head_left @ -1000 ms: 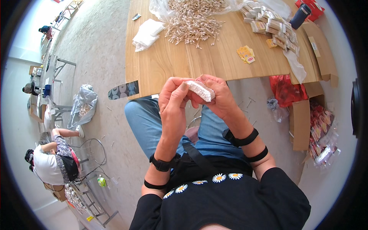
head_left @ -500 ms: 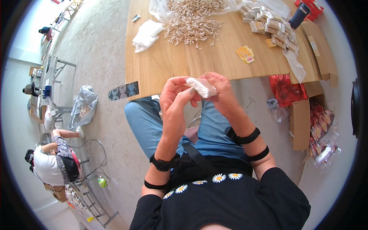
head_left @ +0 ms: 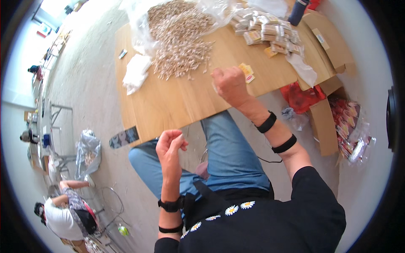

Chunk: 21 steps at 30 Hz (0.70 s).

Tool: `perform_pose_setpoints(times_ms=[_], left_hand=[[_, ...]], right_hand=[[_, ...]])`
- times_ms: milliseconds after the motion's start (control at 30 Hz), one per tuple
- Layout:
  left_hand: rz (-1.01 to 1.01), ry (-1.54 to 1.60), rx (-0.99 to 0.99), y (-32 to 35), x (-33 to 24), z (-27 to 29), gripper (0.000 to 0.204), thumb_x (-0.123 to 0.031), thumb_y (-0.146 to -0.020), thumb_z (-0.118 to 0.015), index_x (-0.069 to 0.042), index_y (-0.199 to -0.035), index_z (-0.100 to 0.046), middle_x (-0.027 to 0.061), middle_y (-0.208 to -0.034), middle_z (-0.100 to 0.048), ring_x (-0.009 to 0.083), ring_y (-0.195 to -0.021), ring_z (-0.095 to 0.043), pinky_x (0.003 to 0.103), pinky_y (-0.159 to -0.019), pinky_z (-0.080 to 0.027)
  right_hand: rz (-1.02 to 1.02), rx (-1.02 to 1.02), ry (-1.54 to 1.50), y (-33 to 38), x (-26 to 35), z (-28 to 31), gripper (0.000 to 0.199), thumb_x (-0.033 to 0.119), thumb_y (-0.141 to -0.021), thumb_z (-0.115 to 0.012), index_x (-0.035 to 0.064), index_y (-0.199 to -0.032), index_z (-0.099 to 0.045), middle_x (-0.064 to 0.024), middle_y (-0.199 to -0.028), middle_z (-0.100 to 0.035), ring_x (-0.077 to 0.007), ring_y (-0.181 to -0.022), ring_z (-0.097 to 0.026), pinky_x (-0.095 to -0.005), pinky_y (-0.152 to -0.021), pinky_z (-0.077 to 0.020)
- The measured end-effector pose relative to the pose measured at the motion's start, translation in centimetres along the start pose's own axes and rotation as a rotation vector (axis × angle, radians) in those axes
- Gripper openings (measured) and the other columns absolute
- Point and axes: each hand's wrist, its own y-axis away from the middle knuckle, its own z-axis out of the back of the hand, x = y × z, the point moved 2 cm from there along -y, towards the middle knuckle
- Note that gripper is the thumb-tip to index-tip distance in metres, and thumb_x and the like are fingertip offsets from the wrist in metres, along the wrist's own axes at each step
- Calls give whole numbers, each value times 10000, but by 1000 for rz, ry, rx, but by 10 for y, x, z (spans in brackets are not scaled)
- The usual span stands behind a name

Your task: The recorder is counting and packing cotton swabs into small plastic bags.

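Observation:
My right hand (head_left: 231, 86) is closed in a fist above the table's front part, beside some small yellow cards (head_left: 247, 72). A sliver of a small white pack of cotton swabs shows at its left edge; the rest is hidden by the fingers. My left hand (head_left: 169, 147) is held over my lap, just off the table's front edge, its fingers curled in and nothing visible in them. Beyond the right hand, a big heap of loose cotton swabs (head_left: 179, 46) spreads over the wooden table (head_left: 168, 109). Several filled packs of swabs (head_left: 274, 33) are piled to its right.
White plastic bags (head_left: 136, 72) lie at the table's left. A dark bottle (head_left: 298, 12) stands behind the packs. At right are an open cardboard box (head_left: 324, 126) and a red bag (head_left: 297, 99). A person (head_left: 63, 219) sits at far left by a grey bag (head_left: 88, 154).
My hands have parted. The right one has moved forward over the table with the white pack, while the left has dropped back toward my lap. The view has shifted too.

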Motion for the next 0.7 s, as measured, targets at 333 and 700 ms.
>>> perform_pose_setpoints(times_ms=[333,700], left_hand=[[50,7,23,-15,1,-13,91,-34,-877,-621,13,-952,-598,42,-802,-605,114,-692,-588,234,-625,-452],[56,-15,36,-18,0,-14,95,-32,-873,-626,11,-953,-599,43,-799,-607,121,-693,-590,237,-626,-457]], right_hand=[[51,106,43,8,-4,-31,43,72,-749,-588,61,-758,-547,-85,-555,-540,-259,-525,-576,-404,-523,-425],[-710,-419,-15,3,-170,-48,190,199,-943,-578,26,-870,-610,-174,-713,-647,-268,-556,-623,-379,-520,-488]])
